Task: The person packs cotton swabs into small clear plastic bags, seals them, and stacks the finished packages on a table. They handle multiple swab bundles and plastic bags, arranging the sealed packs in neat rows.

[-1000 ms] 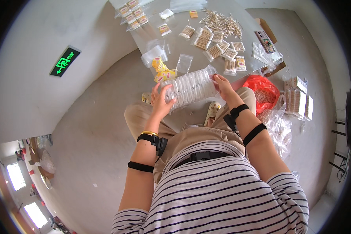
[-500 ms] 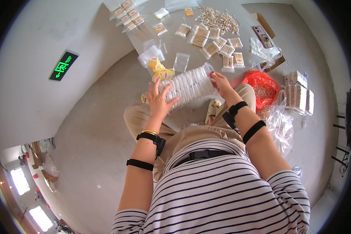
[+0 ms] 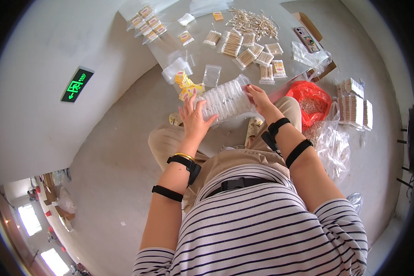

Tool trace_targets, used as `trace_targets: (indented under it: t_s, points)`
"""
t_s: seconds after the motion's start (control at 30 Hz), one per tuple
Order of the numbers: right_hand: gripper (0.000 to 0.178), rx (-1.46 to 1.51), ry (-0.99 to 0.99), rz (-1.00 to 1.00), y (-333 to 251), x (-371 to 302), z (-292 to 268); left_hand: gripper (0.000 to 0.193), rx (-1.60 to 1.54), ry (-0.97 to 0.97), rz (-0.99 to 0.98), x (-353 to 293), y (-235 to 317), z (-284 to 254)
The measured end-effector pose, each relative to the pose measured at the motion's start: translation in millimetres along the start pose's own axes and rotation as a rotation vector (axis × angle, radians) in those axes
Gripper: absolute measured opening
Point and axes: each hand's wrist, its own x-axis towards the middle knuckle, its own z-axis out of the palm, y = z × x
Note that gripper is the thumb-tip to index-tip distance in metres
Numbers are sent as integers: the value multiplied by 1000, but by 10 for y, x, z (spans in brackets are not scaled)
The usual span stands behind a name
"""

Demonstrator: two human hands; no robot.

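Observation:
A clear plastic bag, packed with a row of white bundles, spans the space between my hands at the table's near edge. My left hand holds its left end, fingers spread and curved over the plastic. At the other end, my right hand pinches the bag's loose clear edge. Just beyond my left hand lie yellow printed cards, partly behind the bag. A flat clear pouch rests on the table past the bag. Bundles of cotton swabs lie farther back.
Loose cotton swabs are heaped at the back of the table. Filled packets sit far left, a phone far right. On the floor to my right are a red bag, stacked swab bundles and crumpled clear plastic.
My left hand has shifted slightly to the right and its fingers have bent more over the bag. The right hand keeps its pinch. The whole view has tilted a little.

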Motion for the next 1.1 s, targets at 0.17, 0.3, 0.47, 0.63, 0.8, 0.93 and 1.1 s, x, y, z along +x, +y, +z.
trace_targets:
  t_s: [0.17, 0.3, 0.47, 0.63, 0.8, 0.93, 1.1]
  points:
    - [28, 6, 0, 24, -8, -20, 27, 62, -125, -1, -60, -67, -18, 184]
    - [28, 40, -5, 19, 17, -19, 18, 64, -122, -57, -10, -55, -128, 137]
    - [31, -72, 67, -18, 18, -28, 68, 65, -142, -47, 37, -60, -185, 96]
    - [31, -360, 181, -34, 10, 6, 82, 67, -65, -49, 36, -61, -134, 53]
    - [32, -518, 203, 3, -11, 122, 43, 69, -66, -36, 36, -57, -120, 74]
    - [34, -486, 199, 103, -141, 34, 131, 74, -113, -9, 78, -59, -140, 68]
    - [35, -377, 129, 139, -173, -25, 121, 82, -135, 27, 83, -25, -109, 120]
